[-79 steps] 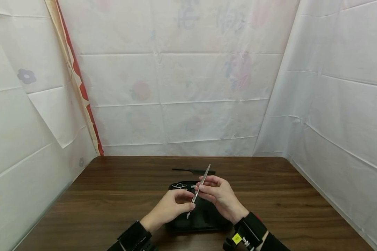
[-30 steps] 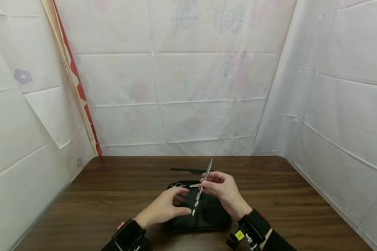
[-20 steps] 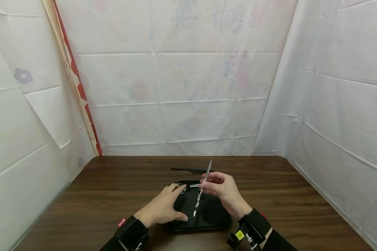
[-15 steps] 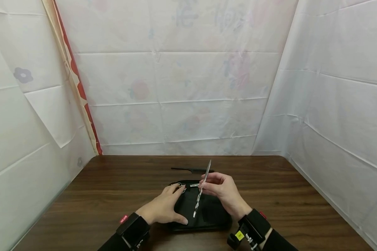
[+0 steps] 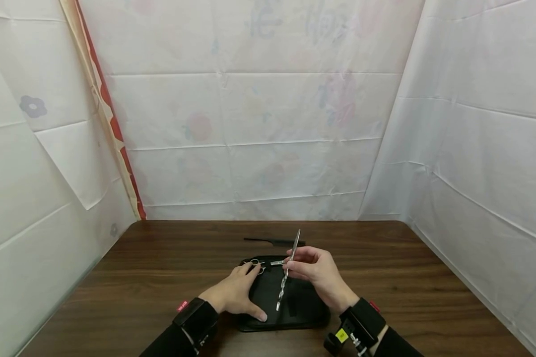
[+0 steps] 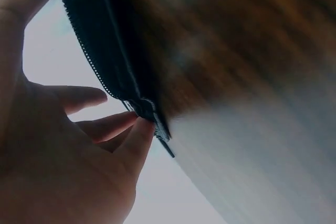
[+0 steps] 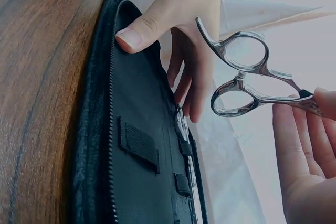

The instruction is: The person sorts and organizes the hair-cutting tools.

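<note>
My right hand [image 5: 321,277] pinches steel hair scissors [image 5: 281,290] above a black zip case [image 5: 310,310]. The scissors stand steeply tilted, tip up and away; in the right wrist view their two finger rings [image 7: 254,69] hang past the fingertips. My left hand [image 5: 234,293] spreads over the left part of the case, thumb at its near side and fingers at the far left edge. In the left wrist view the fingertips [image 6: 144,127] meet the zipped edge [image 6: 89,56]. Another pair of scissors [image 5: 262,270] lies along the far side of the case, partly hidden by my left fingers.
A black tail comb [image 5: 277,242] lies on the brown wooden table [image 5: 161,277] behind the case. Elastic loops [image 7: 139,142] are fixed to the inside of the case. White sheets [image 5: 259,109] wall in the table at the back and both sides.
My left hand has let go of the upper scissors, moved left and spread onto the case. My right hand keeps hold of those scissors, nearly still over the last half second.
</note>
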Available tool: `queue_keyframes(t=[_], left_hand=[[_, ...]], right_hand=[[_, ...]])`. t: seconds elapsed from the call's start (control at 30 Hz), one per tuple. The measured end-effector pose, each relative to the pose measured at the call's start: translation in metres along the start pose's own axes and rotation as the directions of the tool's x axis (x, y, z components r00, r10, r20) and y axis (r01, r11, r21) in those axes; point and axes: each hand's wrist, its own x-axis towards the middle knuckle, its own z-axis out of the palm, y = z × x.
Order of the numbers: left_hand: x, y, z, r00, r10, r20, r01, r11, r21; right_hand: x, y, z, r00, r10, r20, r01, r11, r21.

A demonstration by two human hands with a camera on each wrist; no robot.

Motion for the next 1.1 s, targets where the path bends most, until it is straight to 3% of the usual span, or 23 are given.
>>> queue_keyframes(t=[0.17,0.73,1.1], left_hand=[[-0.002,0.004,-0.001,0.999,-0.022,0.041,0.021,0.999,0.042],[0.003,0.012,-0.003,0.997,-0.047,0.066,0.036,0.987,0.159],[0.006,0.015,-0.004,0.993,-0.083,0.079,0.064,0.974,0.218]], right_hand=[[0.002,-0.002,-0.002,1.000,-0.004,0.011,0.004,1.000,-0.018],[0.012,-0.013,-0.008,1.000,-0.027,0.008,0.028,0.992,-0.123],[0.021,-0.022,-0.014,0.998,-0.063,0.027,0.068,0.961,-0.267]])
